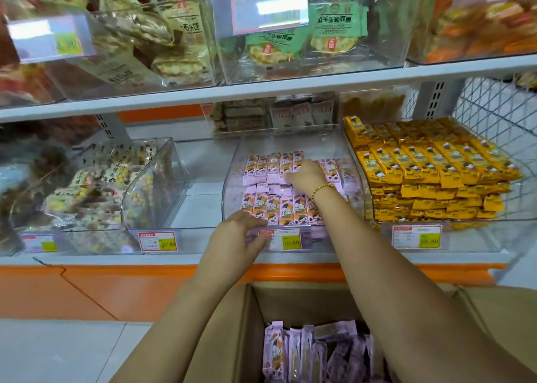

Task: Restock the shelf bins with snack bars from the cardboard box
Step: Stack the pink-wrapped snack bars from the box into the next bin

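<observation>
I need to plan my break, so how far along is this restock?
Done: two rows of purple bars lie in the middle bin. In hand: the right hand touches the back row; the left hand rests at the bin's front. Left: the cardboard box holds more bars.

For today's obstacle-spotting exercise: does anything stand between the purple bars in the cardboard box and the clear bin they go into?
Nothing visible: the cardboard box and clear bin are open-topped; only the bin's low front wall lies between.
</observation>
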A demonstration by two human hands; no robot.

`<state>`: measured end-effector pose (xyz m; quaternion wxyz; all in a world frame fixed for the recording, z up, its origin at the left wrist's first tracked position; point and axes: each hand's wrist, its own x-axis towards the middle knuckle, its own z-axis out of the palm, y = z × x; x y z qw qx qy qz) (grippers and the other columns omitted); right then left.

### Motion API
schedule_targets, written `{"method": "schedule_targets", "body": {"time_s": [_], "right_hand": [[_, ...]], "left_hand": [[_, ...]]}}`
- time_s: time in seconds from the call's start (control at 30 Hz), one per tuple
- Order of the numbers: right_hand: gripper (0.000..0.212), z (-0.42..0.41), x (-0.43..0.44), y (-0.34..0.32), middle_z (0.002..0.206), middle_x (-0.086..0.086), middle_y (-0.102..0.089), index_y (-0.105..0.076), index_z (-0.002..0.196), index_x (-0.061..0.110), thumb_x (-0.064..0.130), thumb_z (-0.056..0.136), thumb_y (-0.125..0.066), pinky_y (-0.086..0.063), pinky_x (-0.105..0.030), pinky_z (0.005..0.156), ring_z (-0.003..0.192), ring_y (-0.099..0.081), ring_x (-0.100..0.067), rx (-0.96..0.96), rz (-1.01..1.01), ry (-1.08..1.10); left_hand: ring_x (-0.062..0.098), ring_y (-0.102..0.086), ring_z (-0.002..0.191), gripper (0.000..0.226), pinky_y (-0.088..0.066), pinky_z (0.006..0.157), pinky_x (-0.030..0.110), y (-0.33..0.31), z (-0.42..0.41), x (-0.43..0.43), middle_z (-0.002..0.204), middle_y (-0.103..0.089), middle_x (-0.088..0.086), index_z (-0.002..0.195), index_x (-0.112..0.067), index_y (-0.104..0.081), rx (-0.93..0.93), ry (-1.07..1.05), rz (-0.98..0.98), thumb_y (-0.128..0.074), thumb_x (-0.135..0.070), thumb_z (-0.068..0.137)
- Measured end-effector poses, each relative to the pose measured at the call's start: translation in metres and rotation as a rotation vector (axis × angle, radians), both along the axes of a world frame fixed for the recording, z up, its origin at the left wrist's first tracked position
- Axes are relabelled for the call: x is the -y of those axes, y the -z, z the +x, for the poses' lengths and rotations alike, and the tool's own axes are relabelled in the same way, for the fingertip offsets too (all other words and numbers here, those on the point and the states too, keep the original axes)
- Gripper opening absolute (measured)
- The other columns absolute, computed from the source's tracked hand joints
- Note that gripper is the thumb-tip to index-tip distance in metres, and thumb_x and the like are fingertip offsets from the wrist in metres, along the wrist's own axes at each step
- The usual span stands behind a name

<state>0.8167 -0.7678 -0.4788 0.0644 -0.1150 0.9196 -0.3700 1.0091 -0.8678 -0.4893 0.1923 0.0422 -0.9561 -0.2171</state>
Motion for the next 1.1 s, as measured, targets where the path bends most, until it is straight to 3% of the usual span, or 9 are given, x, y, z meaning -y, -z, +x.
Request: {"method": "schedule_targets", "body": {"time_s": [0.1, 0.23, 0.33, 0.57, 0.67, 0.8, 0.97, 1.03, 1.1], "right_hand": [[0.037, 0.027, -0.022, -0.004, 0.116, -0.015, -0.057, -0.054, 0.122, 0.002, 0.023, 0.092, -0.060, -0.047, -0.033, 0.087, 0.105, -0.057, -0.028, -0.161, -0.107, -0.032], [0.013, 0.088, -0.066, -0.004, 0.081, 0.006, -0.053, -0.059, 0.092, 0.013, 0.019, 0.085, -0.068, -0.045, -0.017, 0.066, 0.072, -0.050, -0.003, -0.416, -0.261, -0.192], [0.014, 0.131, -0.105, 0.021, 0.080, 0.009, -0.048, -0.059, 0.086, 0.012, 0.005, 0.080, -0.069, -0.039, -0.008, 0.064, 0.067, -0.047, -0.001, -0.468, -0.256, -0.325], [0.022, 0.145, -0.162, 0.146, 0.091, 0.003, -0.050, -0.061, 0.093, 0.014, -0.001, 0.080, -0.069, -0.041, -0.016, 0.071, 0.080, -0.052, -0.012, -0.069, -0.007, -0.422], [0.024, 0.136, -0.167, 0.200, 0.093, -0.006, -0.060, -0.063, 0.099, 0.009, 0.000, 0.078, -0.071, -0.050, -0.038, 0.082, 0.086, -0.058, -0.021, 0.086, 0.048, -0.373], [0.039, 0.139, -0.168, 0.255, 0.117, -0.014, -0.062, -0.060, 0.117, 0.002, 0.013, 0.082, -0.072, -0.050, -0.036, 0.088, 0.105, -0.059, -0.029, 0.366, 0.479, -0.607], [0.014, 0.162, -0.175, 0.277, 0.077, -0.009, -0.051, -0.056, 0.079, 0.006, 0.013, 0.090, -0.061, -0.043, -0.030, 0.068, 0.074, -0.053, -0.023, 0.364, 0.875, -0.888], [0.012, 0.167, -0.182, 0.284, 0.084, -0.011, -0.057, -0.064, 0.096, 0.003, 0.009, 0.091, -0.055, -0.045, -0.031, 0.071, 0.078, -0.057, -0.026, 0.284, 0.931, -0.894], [0.010, 0.169, -0.187, 0.292, 0.083, -0.010, -0.057, -0.062, 0.084, 0.006, 0.009, 0.089, -0.055, -0.048, -0.034, 0.075, 0.088, -0.059, -0.030, 0.230, 0.921, -0.863]], "left_hand": [[0.010, -0.057, 0.097, 0.030, -0.030, 0.071, -0.005, 0.002, 0.006, -0.001, 0.109, -0.065, -0.002, 0.109, -0.017, -0.069, -0.045, 0.024, -0.001, -0.068, -0.034, 0.085], [0.004, -0.058, 0.091, 0.028, -0.041, 0.080, 0.009, 0.007, 0.017, -0.012, 0.097, -0.065, -0.007, 0.096, -0.018, -0.069, -0.084, 0.137, 0.073, -0.059, -0.041, 0.082], [0.004, -0.058, 0.087, 0.023, -0.045, 0.079, 0.021, 0.023, 0.029, -0.023, 0.092, -0.066, -0.005, 0.092, -0.016, -0.068, -0.040, 0.207, 0.068, -0.060, -0.036, 0.084], [0.007, -0.057, 0.089, 0.027, -0.028, 0.079, -0.001, 0.086, 0.082, -0.040, 0.105, -0.067, 0.002, 0.105, -0.015, -0.066, 0.318, 0.184, -0.118, -0.074, -0.023, 0.080], [0.024, -0.055, 0.114, 0.052, -0.037, 0.093, 0.022, 0.103, 0.099, -0.041, 0.132, -0.049, 0.007, 0.133, -0.013, -0.048, 0.541, 0.077, -0.119, -0.068, -0.026, 0.086], [0.030, -0.054, 0.116, 0.066, -0.043, 0.094, 0.033, 0.119, 0.115, -0.041, 0.139, -0.043, 0.012, 0.142, -0.013, -0.037, 0.685, 0.000, -0.125, -0.068, -0.027, 0.086], [0.015, -0.056, 0.114, 0.062, -0.042, 0.091, 0.022, 0.134, 0.143, -0.058, 0.130, -0.056, 0.002, 0.134, -0.019, -0.048, 0.862, 0.114, -0.066, -0.064, -0.050, 0.082], [0.004, -0.061, 0.094, 0.073, -0.045, 0.078, 0.017, 0.135, 0.153, -0.059, 0.109, -0.067, -0.005, 0.118, -0.022, -0.060, 0.931, 0.158, 0.017, -0.060, -0.074, 0.067], [0.000, -0.061, 0.081, 0.094, -0.047, 0.068, 0.016, 0.140, 0.164, -0.057, 0.083, -0.065, -0.014, 0.100, -0.026, -0.065, 0.982, 0.176, 0.077, -0.042, -0.098, 0.044]]}}
